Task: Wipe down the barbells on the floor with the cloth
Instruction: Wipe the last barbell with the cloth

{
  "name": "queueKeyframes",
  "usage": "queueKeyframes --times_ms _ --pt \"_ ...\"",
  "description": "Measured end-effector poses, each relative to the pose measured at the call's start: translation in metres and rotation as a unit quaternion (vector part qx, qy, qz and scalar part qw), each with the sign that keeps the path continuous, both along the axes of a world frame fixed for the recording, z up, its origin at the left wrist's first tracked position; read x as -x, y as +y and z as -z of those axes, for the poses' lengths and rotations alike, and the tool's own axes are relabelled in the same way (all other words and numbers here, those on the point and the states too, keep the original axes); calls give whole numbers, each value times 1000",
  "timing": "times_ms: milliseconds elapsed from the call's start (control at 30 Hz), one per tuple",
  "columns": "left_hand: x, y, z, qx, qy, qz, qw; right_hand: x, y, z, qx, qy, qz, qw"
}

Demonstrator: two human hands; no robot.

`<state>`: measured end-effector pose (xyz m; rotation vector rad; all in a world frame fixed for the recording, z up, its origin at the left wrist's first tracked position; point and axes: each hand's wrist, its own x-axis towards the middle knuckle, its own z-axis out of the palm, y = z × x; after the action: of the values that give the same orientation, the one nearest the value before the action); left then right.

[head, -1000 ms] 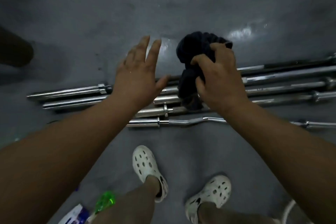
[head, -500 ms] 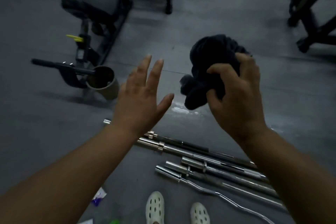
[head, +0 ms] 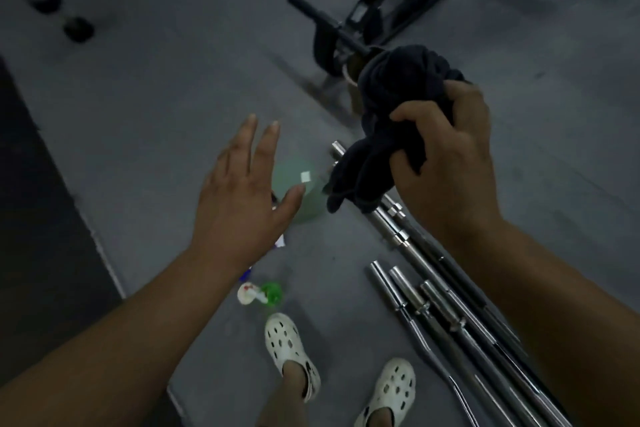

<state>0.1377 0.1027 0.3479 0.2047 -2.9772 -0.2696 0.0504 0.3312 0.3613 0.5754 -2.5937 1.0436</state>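
From the head view, the right hand (head: 446, 163) is raised above the floor (head: 166, 107), its fingers (head: 414, 113) curled tight round a bunched dark cloth (head: 391, 107) whose loose end hangs down. The left hand (head: 242, 194) is held out flat, fingers (head: 246, 142) straight and spread, holding nothing. The barbells (head: 433, 302) lie side by side on the floor, running diagonally under the right forearm. Just beside their near ends stand two feet in white clogs (head: 287, 347). A pale green container (head: 306, 199) sits beyond the left thumb, and a black gym machine (head: 363, 21) stands farther off.
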Motion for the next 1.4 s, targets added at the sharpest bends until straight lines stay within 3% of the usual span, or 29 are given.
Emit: queueKeyframes --times_ms 200,333,700,1000,1400 --pt "-51 -75 30 -10 -38 -86 996 -16 -87 23 -16 -27 -78 996" --pt "-59 -111 52 -36 -55 -87 994 -11 -129 34 -42 -42 -94 994" --pt "18 -164 105 -63 -94 -70 991 70 -207 97 -70 -56 -109 990" --pt "97 -178 220 -95 -86 -117 985 154 -258 236 -59 -118 -144 981" --pt "131 -235 390 -102 -162 -113 975 163 -301 452 -120 -186 -162 962"
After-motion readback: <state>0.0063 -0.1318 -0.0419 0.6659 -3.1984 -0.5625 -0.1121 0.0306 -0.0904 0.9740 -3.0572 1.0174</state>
